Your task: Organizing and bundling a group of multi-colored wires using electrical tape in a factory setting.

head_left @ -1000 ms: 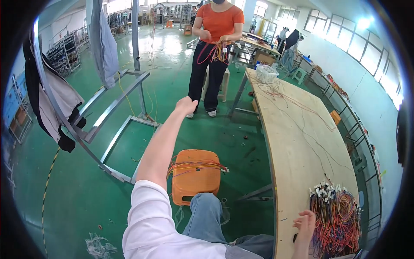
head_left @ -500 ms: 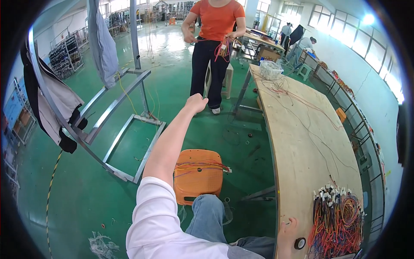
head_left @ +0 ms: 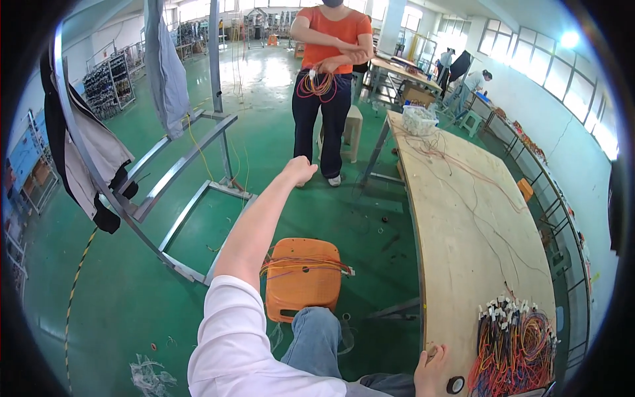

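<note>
Wire pile is looking done; more wires are lying on the stool
Left hand is hanging, fingers together; right hand is resting by tape, fingers apart

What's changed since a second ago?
The wearer's right hand has moved left, away from the wire pile, leaving a black roll in clear view. The co-worker now has arms crossed, the wire bundle still held. The wearer's left hand remains outstretched; the orange stool looks unchanged.
</note>
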Demonstrator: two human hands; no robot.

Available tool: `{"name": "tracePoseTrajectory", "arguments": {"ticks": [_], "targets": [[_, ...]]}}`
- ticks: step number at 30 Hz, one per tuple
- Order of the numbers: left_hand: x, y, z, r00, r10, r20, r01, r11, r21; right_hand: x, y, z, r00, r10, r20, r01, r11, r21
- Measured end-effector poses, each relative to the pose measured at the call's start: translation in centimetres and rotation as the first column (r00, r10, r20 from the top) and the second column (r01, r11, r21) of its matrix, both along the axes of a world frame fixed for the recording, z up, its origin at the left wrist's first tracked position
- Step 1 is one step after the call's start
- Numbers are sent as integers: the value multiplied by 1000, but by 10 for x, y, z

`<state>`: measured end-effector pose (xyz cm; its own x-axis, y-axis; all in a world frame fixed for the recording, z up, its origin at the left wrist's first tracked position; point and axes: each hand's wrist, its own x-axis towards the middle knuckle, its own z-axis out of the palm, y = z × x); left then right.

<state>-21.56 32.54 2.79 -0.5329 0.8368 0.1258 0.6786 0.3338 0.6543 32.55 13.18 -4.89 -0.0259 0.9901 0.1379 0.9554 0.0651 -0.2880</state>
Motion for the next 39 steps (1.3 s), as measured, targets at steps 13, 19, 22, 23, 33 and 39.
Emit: {"name": "tracePoseTrajectory", "arguments": {"ticks": [13, 19, 22, 23, 33, 39], "targets": [[-6, -17, -9, 984, -125, -126, 107, 984, -140, 13, 8, -25, 995, 75, -68, -69, 994, 79], [-38, -35, -8, 973, -153, -171, 122, 976, -180, 12, 9, -16, 997, 74, -5, -73, 991, 109], [-53, -48, -68, 971, -83, -226, 19, 962, -274, -1, 21, -14, 998, 59, -35, -55, 993, 101], [-47, -52, -92, 952, -70, -297, -36, 941, -337, 0, 21, -17, 998, 56, -23, -53, 992, 115], [146, -47, -252, 715, -573, -402, 286, 763, -579, -4, 8, -12, 999, 32, 24, -34, 997, 75], [144, -36, -285, 718, -569, -400, 171, 702, -692, -6, 5, -10, 999, -28, 42, 27, 999, 30]]}}
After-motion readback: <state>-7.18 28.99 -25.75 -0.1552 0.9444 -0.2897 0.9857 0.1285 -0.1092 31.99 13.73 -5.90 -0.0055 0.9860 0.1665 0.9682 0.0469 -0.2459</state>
